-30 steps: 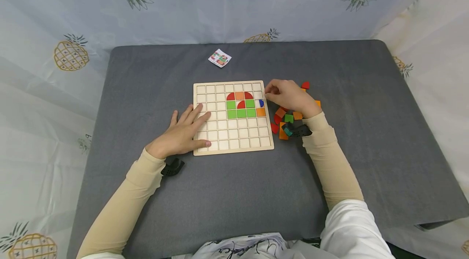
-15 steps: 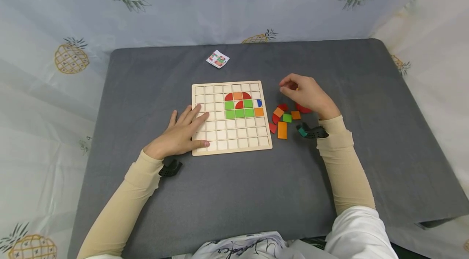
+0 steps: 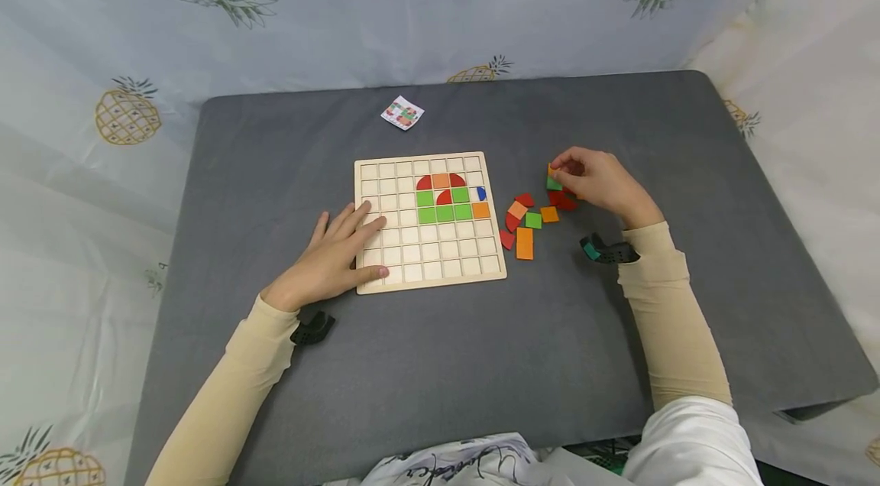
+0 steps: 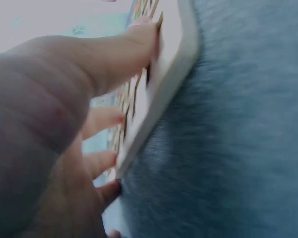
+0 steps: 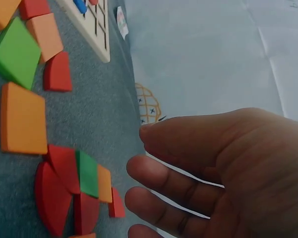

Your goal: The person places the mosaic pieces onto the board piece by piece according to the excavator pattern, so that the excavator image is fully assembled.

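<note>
evidently a sorting spot, with loose pieces right of centre in the head view. pale wooden gridded board (image 3: 431,251) lies mid-frame on a dark grey cloth-covered table (image 3: 426,364). seated in its upper right cells: green squares (image 3: 444,212), red quarter-rounds (image 3: 444,197), orange squares (image 3: 480,209), one blue piece (image 3: 481,194).

left hand (image 3: 326,257), centre left: fingers spread long over the board's left edge, thumb on its lower left corner, gripping nothing. right hand (image 3: 598,180), right of centre: fingers loosely bent, partly open, nothing between them in the right wrist view. near the fingertips, a green block (image 5: 87,173) and an orange block (image 5: 105,183), close against red blocks (image 5: 53,198); contact cannot be told.

risks, as judged: pieces crowd together there, so a pinch at one could drag or topple its neighbours. uneven pressure from the left hand might slide the board on the cloth. the blue piece fills only part of its cell; a knock could turn it.

around: more loose pieces between board and right hand, among them a tall orange rectangle (image 3: 524,243) and a flat green square (image 3: 532,220), both in the way of a low path leftward. black wrist mount (image 3: 605,249) hangs below the right hand, likely to brush pieces if lowered. small printed card (image 3: 402,112) upper middle, apart from everything. pineapple-print curtain (image 3: 385,12) behind.
</note>
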A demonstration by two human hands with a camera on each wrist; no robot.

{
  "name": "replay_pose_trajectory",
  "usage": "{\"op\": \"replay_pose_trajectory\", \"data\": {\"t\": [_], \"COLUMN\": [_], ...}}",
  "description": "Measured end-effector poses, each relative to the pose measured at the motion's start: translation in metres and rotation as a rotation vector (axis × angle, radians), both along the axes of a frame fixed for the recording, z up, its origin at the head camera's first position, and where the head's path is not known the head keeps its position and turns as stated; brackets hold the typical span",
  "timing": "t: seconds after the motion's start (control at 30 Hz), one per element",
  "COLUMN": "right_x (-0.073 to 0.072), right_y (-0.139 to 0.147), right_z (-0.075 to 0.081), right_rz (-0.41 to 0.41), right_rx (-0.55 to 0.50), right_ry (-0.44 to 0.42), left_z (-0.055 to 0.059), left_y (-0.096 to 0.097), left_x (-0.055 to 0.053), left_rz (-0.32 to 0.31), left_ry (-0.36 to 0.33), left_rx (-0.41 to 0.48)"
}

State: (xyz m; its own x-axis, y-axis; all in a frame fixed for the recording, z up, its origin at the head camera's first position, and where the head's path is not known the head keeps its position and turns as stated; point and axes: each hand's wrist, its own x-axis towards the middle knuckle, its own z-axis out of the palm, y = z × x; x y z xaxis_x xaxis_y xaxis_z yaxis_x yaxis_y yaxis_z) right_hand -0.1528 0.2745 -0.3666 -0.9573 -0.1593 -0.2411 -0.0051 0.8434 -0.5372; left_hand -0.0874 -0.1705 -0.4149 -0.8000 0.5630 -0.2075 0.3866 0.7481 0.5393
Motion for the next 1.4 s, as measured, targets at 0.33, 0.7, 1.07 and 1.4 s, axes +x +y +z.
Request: {"op": "replay_pose_trajectory", "data": {"t": [0.33,0.7,1.07,1.4], "right_x": [-0.002,-0.015,-0.024,-0.022], "right_y": [0.008,0.021,0.008,0.001], "right_z": [-0.004,-0.022,-0.021,-0.009], "right_rz": [0.032,0.075,0.089,0.017], "right_rx": [0.035,0.106,0.200,0.120], "right_ry": [0.014,0.061,0.015,-0.007], "left_z": [-0.010,-0.015,-0.016,-0.017], "left_y": [-0.016,-0.020,-0.021,-0.022], "left_x": [0.026,0.034,0.034,0.034], "left_rz": [0.065,0.081,0.092,0.091], "left_ry": [-0.016,-0.031,-0.018,-0.003], "left_rx": [0.192,0.219,0.221,0.216]}}
